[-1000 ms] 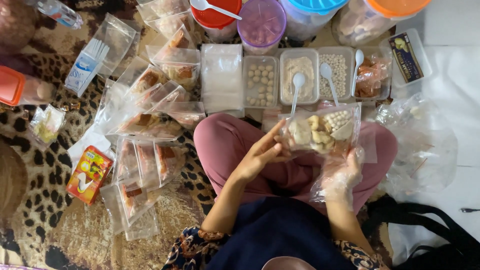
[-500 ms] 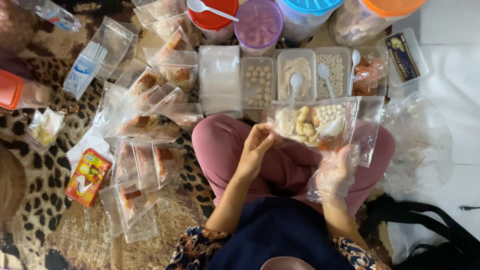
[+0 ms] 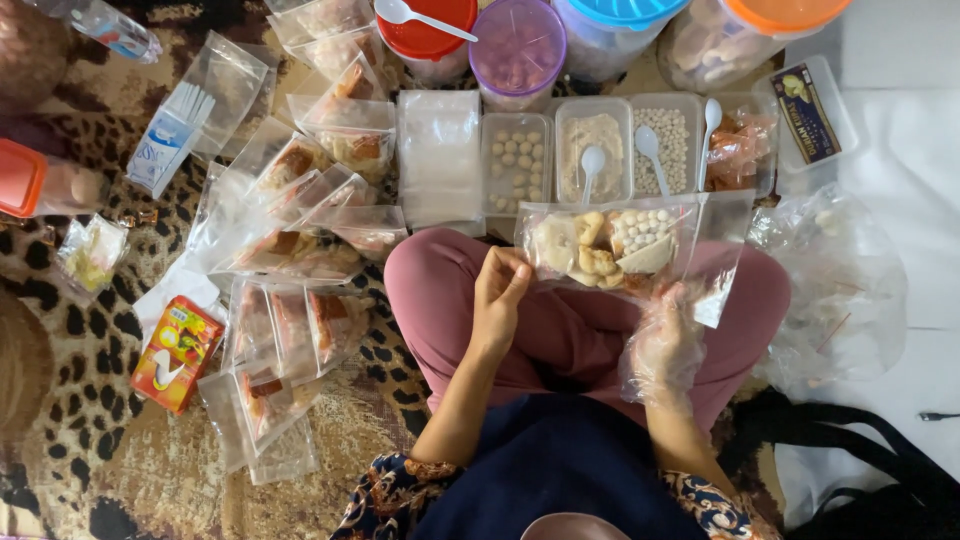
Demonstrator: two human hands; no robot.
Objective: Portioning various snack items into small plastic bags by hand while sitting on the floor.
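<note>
Single head view, looking steeply down, close over lap and floor spread

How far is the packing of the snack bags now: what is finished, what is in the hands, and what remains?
Done: many filled clear bags lie on the patterned mat at the person's left. In hand: the left hand and the gloved right hand each have a grip on one clear bag already holding several kinds of snacks. Left: a stack of empty bags remains, and the trays of snacks are not empty.
</note>
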